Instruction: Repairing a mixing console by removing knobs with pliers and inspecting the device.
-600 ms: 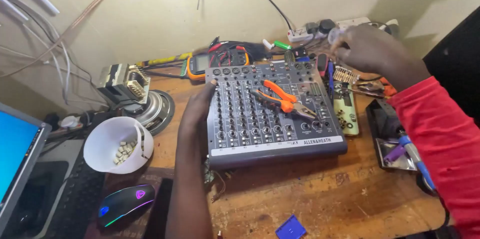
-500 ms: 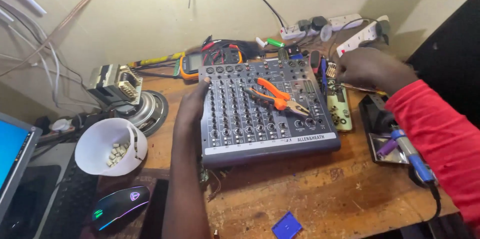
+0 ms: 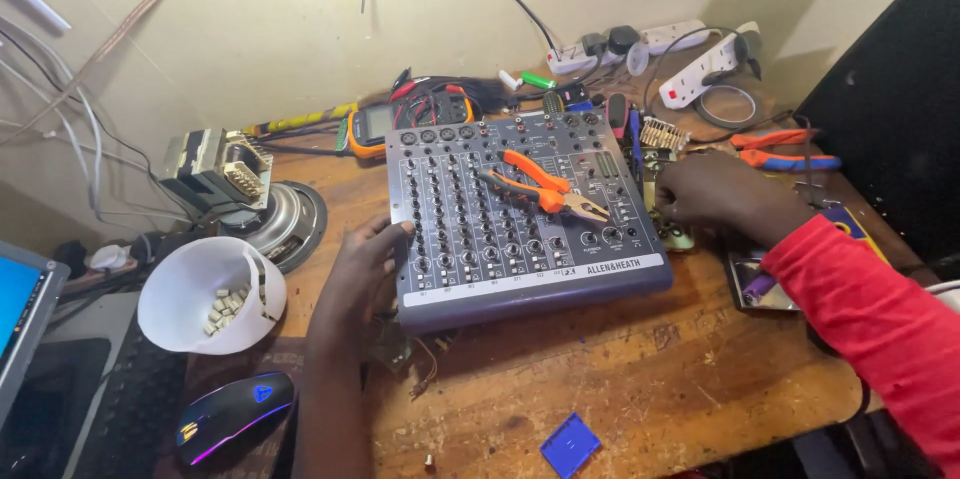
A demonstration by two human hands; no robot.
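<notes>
A grey audio mixer (image 3: 520,214), covered in rows of small knobs, sits on a wooden bench (image 3: 640,389) between the two hands. The left hand (image 3: 365,264) grips its near left edge, fingers curled over the rim. Orange pliers (image 3: 540,184) lie on top, right of that hand. The right hand (image 3: 715,194) rests at the mixer's right side, fingers curled on a circuit board (image 3: 672,229); earlier it reached farther back toward the power strips (image 3: 650,44). A white cup (image 3: 210,294) sits left of the left hand.
</notes>
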